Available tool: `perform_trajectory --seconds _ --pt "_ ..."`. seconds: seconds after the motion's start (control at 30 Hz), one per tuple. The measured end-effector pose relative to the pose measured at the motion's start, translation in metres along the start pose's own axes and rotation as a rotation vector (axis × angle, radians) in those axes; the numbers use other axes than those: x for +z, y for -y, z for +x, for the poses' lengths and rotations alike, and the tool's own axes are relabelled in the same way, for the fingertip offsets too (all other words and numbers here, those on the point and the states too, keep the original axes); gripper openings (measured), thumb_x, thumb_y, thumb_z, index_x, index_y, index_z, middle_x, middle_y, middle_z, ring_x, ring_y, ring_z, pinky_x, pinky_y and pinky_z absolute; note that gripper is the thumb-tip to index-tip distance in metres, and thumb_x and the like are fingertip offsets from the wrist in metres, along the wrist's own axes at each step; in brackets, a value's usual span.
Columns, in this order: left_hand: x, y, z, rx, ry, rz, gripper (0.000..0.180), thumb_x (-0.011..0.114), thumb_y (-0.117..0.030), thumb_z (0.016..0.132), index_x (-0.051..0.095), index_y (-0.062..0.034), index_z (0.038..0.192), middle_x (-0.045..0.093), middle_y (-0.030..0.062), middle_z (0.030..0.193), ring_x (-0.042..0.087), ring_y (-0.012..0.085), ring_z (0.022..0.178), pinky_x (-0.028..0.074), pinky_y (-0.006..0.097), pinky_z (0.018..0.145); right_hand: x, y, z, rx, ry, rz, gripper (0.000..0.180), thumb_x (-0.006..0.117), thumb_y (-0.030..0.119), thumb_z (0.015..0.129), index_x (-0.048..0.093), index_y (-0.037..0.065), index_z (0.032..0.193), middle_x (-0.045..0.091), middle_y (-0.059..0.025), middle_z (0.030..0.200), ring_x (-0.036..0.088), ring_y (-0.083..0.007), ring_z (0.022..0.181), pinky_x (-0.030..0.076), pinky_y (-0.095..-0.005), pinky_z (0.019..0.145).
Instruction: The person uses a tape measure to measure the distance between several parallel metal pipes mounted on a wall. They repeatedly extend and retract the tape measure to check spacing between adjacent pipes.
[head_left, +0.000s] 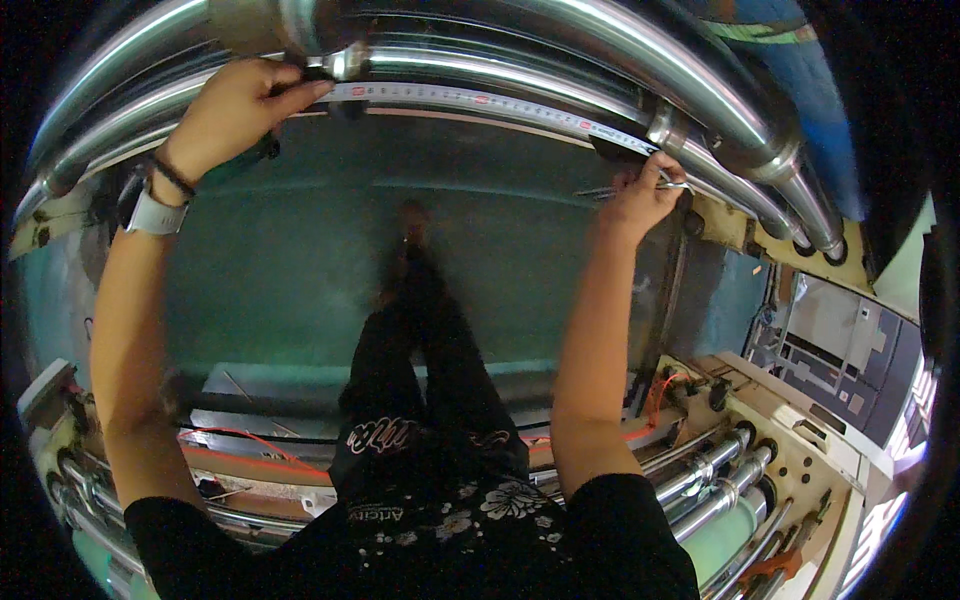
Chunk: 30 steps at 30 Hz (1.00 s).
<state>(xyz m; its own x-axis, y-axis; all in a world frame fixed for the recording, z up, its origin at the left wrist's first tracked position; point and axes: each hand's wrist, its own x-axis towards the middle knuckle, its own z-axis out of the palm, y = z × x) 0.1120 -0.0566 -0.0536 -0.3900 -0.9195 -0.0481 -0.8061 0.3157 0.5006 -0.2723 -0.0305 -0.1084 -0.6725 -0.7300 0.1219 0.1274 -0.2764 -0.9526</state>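
While both hands pinch the tape measure (pixel 480 100) along the steel roller (pixel 520 75), left hand (pixel 235 110) and right hand (pixel 640 190) closed at its ends; sag likely. Loose pinch could slip, spoiling the reading.

- The left hand (pixel 235 110) is raised, fingers pinching one end of a tape measure (pixel 480 100) against a steel roller (pixel 520 75).
- The tape runs taut along the roller's underside, from the left hand to the right hand (pixel 640 195).
- The right hand grips the tape's far end near a collar (pixel 665 125) on the roller; a thin metal tool (pixel 610 192) sticks out of the fist.
- A watch (pixel 150 212) and a dark band sit on the left wrist.
- More shiny rollers (pixel 700 60) arch above.
- Below lies a green floor (pixel 300 270), with the person's dark trousers and printed shirt in the middle.
- Smaller rollers (pixel 715 470) and an orange cable (pixel 655 395) show at lower right.
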Motion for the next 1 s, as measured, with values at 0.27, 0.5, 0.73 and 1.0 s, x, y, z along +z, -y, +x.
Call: perform_trajectory --seconds 0.27,0.5,0.73,1.0 --pt "-0.011 -0.008 0.001 0.032 -0.006 0.142 0.042 0.048 -0.046 0.083 0.063 -0.0079 0.077 0.051 0.0158 0.054 0.052 0.0309 0.051 0.041 0.039 0.051 -0.002 0.012 -0.003 0.038 0.004 -0.143 0.015 0.058 0.012 0.081 0.044 0.017 0.087 0.049 0.0025 0.074 0.046 -0.0089 0.064 0.038 -0.0230 0.049" --pt "-0.012 -0.010 0.003 -0.112 0.096 0.091 0.044 0.047 -0.051 0.081 0.063 -0.0101 0.078 0.054 0.0110 0.053 0.057 0.0271 0.055 0.045 0.037 0.056 -0.015 0.000 0.007 -0.017 0.087 -0.141 0.011 0.056 0.015 0.084 0.045 0.015 0.085 0.047 0.0022 0.071 0.041 -0.0071 0.059 0.032 -0.0211 0.044" --pt "-0.015 -0.012 0.005 -0.122 0.095 0.137 0.044 0.046 -0.052 0.081 0.063 -0.0113 0.079 0.055 0.0100 0.054 0.058 0.0268 0.057 0.046 0.036 0.058 -0.026 -0.006 0.017 -0.055 0.174 -0.162 0.010 0.055 0.017 0.084 0.045 0.013 0.086 0.051 -0.0021 0.079 0.045 -0.0102 0.061 0.035 -0.0216 0.044" --pt "-0.013 -0.007 0.005 -0.119 0.082 0.161 0.046 0.047 -0.054 0.080 0.064 -0.0119 0.083 0.057 0.0095 0.056 0.059 0.0262 0.058 0.046 0.036 0.059 -0.023 -0.006 0.013 -0.045 0.145 -0.177 0.009 0.053 0.015 0.085 0.045 0.012 0.087 0.051 -0.0037 0.082 0.045 -0.0110 0.061 0.035 -0.0221 0.043"
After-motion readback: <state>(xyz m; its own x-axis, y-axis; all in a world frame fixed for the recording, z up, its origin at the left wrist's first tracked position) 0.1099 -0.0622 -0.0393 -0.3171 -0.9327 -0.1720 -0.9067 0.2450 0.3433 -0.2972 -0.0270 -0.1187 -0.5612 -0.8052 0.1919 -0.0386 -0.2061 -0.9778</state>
